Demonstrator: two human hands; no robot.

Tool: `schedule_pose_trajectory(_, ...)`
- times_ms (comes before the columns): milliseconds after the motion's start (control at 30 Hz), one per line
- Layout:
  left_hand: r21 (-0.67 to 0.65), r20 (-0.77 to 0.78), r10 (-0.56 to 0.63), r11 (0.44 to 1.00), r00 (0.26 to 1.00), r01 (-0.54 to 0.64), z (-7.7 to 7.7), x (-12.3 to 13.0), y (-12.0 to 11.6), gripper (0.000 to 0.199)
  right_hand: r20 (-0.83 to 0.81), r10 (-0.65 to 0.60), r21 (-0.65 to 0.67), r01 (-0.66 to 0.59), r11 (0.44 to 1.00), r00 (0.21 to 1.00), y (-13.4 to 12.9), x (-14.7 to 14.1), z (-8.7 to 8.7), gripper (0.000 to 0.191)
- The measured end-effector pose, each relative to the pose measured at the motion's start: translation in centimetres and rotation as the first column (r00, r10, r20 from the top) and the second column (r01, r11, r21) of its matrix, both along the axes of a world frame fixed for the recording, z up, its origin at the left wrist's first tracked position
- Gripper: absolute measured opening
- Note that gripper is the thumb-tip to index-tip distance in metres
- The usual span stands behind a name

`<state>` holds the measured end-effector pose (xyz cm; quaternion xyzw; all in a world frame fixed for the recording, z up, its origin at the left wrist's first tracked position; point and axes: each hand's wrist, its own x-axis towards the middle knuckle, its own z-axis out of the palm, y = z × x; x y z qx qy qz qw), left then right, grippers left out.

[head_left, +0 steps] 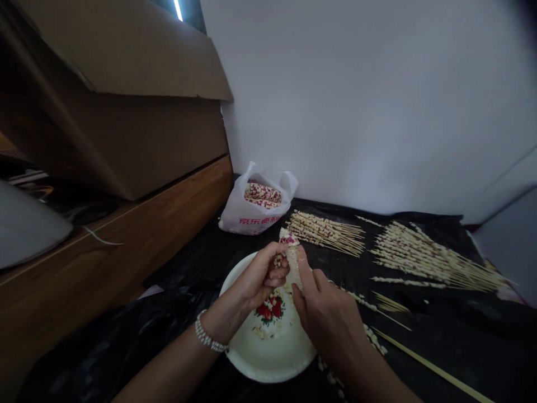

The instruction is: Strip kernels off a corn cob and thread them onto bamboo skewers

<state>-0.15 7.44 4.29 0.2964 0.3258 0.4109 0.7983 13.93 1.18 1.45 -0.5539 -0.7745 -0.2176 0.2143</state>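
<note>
Above a pale bowl (pixel 268 366) with red flowers printed inside, my right hand (pixel 321 299) is wrapped round a corn cob (pixel 293 268), held nearly upright. The cob's lower part looks stripped, while white and dark red kernels show at its tip. My left hand (pixel 268 274), with a beaded bracelet on the wrist, is at the cob's left side, its fingers curled round loose kernels (pixel 278 259). Loose kernels (pixel 266 333) lie in the bowl.
A white plastic bag (pixel 251 215) with corn cobs stands behind the bowl. Skewers threaded with kernels (pixel 327 232) lie in bundles at the right on black sheeting (pixel 465 336), with bare sticks (pixel 390 302) nearby. A cardboard box (pixel 159 134) sits on a wooden surface at left.
</note>
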Motion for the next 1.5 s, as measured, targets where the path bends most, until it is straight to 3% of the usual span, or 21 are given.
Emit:
schedule_pose_trajectory(267, 0.076, -0.098, 0.028, 0.997, 0.995, -0.020, -0.3, 0.3, -0.1, 0.015, -0.015, 0.013, -0.048, -0.014, 0.999, 1.000, -0.2, 0.1, 0.5, 0.057)
schedule_pose_trajectory(467, 0.028, -0.018, -0.026, 0.999, 0.999, 0.027, 0.0, 0.2, -0.2, 0.014, -0.023, 0.029, -0.038, -0.030, 0.999, 0.999, -0.1, 0.3, 0.8, 0.055)
schedule_pose_trajectory(767, 0.095, -0.102, -0.032, 0.995, 0.994, 0.041, 0.0, 0.3, -0.3, 0.021, 0.105, -0.049, 0.010, 0.048, 0.999, 0.993, -0.4, -0.1, 0.5, 0.060)
schedule_pose_trajectory(933, 0.139, -0.163, 0.020, 0.990, 0.986, 0.003, -0.4, 0.4, -0.3, 0.009, 0.062, -0.028, -0.018, 0.029, 0.999, 0.998, -0.5, -0.1, 0.5, 0.062)
schedule_pose_trajectory(1067, 0.116, -0.118, -0.013, 0.993, 0.993, 0.027, -0.3, 0.3, -0.3, 0.008, 0.056, -0.025, -0.009, 0.025, 1.000, 0.998, -0.3, 0.1, 0.5, 0.060)
schedule_pose_trajectory(1233, 0.095, -0.110, -0.020, 0.995, 0.994, 0.031, 0.0, 0.5, -0.2, 0.027, 0.082, -0.042, -0.001, 0.043, 0.999, 0.996, -0.2, 0.2, 1.1, 0.057)
schedule_pose_trajectory(1367, 0.185, -0.166, 0.048, 0.983, 0.985, -0.017, 0.3, 0.6, -0.4, 0.034, -0.065, -0.014, -0.112, 0.007, 0.994, 0.998, -0.1, 0.5, 1.7, 0.055)
schedule_pose_trajectory(1500, 0.220, -0.164, 0.026, 0.975, 0.986, 0.011, 0.3, 0.5, -0.5, 0.036, -0.343, 0.072, -0.252, -0.165, 0.953, 0.936, 0.0, 0.9, 1.9, 0.056)
